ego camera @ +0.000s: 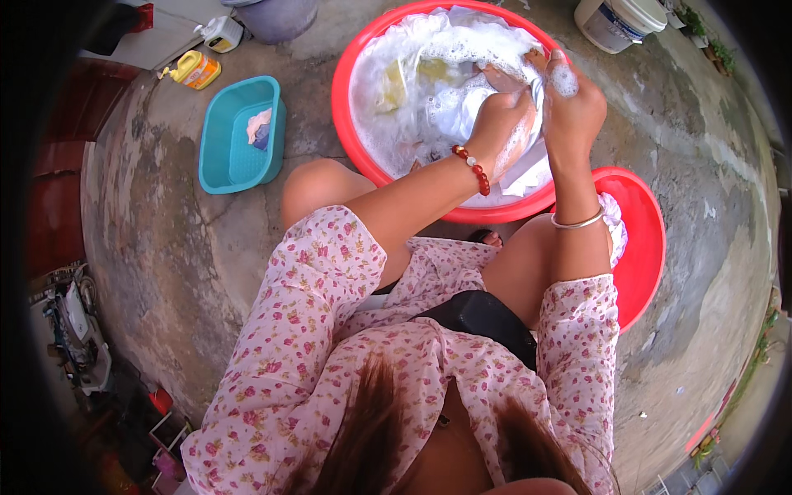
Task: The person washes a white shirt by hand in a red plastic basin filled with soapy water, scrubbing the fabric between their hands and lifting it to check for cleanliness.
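Observation:
Before me stands a large round red plastic basin (342,117) filled with foamy water and soaking clothes. Near its right side my left hand (508,127), with a red bead bracelet on the wrist, grips a white wet cloth (532,139). My right hand (569,102), a bangle on its wrist and suds on its back, is closed on the same cloth at the basin's right rim. Part of the cloth hangs down into the suds. Yellow-green fabric (393,86) lies in the water to the left. The fingertips of both hands are partly hidden.
A teal plastic basin (210,139) holding small pink and blue cloths stands left. Beyond it are a yellow jug (197,70), a white jug (221,33) and a grey bucket (278,18). A red basin (643,247) with white cloth stands right; a white bucket (609,28) is at upper right.

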A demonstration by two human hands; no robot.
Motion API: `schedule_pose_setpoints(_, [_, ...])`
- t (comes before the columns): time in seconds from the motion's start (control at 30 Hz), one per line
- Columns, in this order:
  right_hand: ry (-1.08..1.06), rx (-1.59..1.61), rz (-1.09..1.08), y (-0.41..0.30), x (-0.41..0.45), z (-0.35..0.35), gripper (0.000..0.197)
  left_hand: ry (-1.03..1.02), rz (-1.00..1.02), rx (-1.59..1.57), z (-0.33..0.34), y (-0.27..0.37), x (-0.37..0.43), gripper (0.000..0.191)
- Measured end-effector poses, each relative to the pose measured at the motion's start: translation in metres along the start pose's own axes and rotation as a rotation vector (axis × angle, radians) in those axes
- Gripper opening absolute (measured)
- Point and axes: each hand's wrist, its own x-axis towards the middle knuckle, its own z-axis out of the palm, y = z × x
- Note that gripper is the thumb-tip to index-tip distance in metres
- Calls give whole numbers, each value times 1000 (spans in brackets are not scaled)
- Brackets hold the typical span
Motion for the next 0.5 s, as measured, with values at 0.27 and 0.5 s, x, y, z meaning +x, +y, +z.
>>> schedule_pose_setpoints(0.27, [120, -6, -428, -16, -25, 13, 26, -76, -90, -313, -3, 21, 5, 28])
schedule_pose_setpoints(0.5, [77, 570, 354, 16, 15, -1, 38, 32, 149, -113, -2, 49, 0, 35])
